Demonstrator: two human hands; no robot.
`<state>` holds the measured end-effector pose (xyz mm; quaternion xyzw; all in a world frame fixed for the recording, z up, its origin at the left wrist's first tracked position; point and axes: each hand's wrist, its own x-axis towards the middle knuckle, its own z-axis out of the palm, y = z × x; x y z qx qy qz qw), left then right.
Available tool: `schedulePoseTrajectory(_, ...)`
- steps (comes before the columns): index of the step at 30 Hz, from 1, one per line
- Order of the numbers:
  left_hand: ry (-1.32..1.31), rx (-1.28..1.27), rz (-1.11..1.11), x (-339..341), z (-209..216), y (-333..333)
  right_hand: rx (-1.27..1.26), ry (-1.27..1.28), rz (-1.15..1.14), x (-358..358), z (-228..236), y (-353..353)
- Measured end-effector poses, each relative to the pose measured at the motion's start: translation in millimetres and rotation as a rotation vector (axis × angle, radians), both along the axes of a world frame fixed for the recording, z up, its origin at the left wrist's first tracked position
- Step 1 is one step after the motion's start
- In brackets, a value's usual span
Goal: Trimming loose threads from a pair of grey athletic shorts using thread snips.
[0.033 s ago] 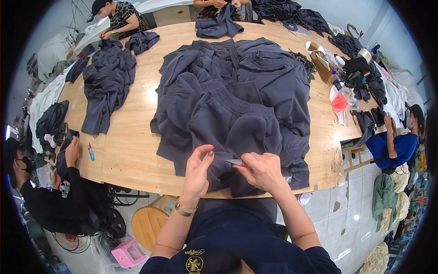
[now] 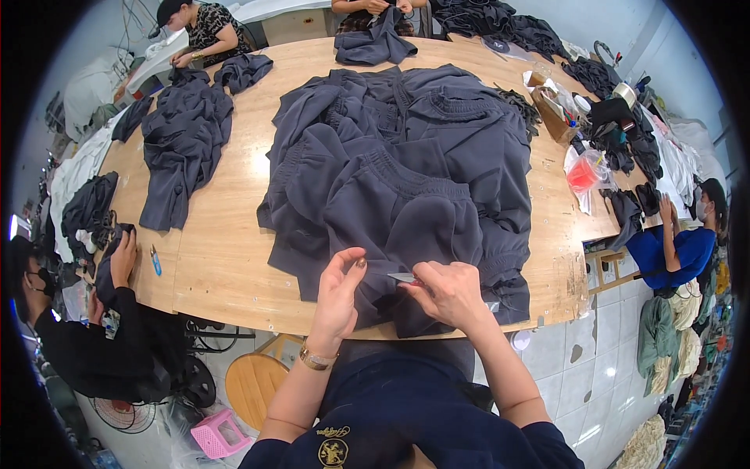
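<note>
My right hand (image 2: 449,291) is closed around a small pair of thread snips (image 2: 403,277), its pale pointed blades aimed left. Some red shows under the fingers. Facing it, my left hand (image 2: 339,291) has thumb and forefinger tips brought together, the other fingers curled. Whatever is pinched there is too fine to make out. Both hands hover over the front edge of a large heap of dark grey garments (image 2: 391,211) with gathered elastic waistbands. The nearest garment (image 2: 414,180) lies just beyond my fingers, its waistband facing away from me.
On the wooden table (image 2: 226,258) sit blue snips (image 2: 155,261), more dark garments (image 2: 187,141) and, at right, a bag with a red drink (image 2: 582,173) beside a cardboard box (image 2: 553,113). Co-workers handle cloth around it. A round stool (image 2: 256,388) stands below left.
</note>
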<state>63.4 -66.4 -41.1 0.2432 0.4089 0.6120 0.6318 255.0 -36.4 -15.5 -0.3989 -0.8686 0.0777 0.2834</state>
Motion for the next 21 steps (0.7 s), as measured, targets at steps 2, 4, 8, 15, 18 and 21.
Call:
schedulePoseTrajectory(2,-0.017,0.007,0.008,0.3,0.0,0.3,-0.011,0.025,0.004,-0.4,-2.2,-0.4)
schedulePoseTrajectory(4,-0.029,0.005,0.003,0.5,0.1,0.4,-0.109,0.136,-0.008,-1.4,-3.6,-1.8)
schedulePoseTrajectory(8,-0.020,0.012,0.011,-0.2,1.2,0.5,-0.098,0.120,-0.009,0.7,-3.3,-2.9)
schedulePoseTrajectory(15,0.008,0.009,0.012,1.9,2.8,-0.6,-0.053,0.037,-0.003,0.8,1.6,-1.9)
schedulePoseTrajectory(18,0.014,0.028,0.009,2.3,2.8,-1.0,-0.039,0.008,0.002,0.8,4.7,-2.1)
schedulePoseTrajectory(21,0.040,0.035,0.005,1.8,3.0,-1.4,-0.038,-0.006,0.005,1.2,5.8,-1.6)
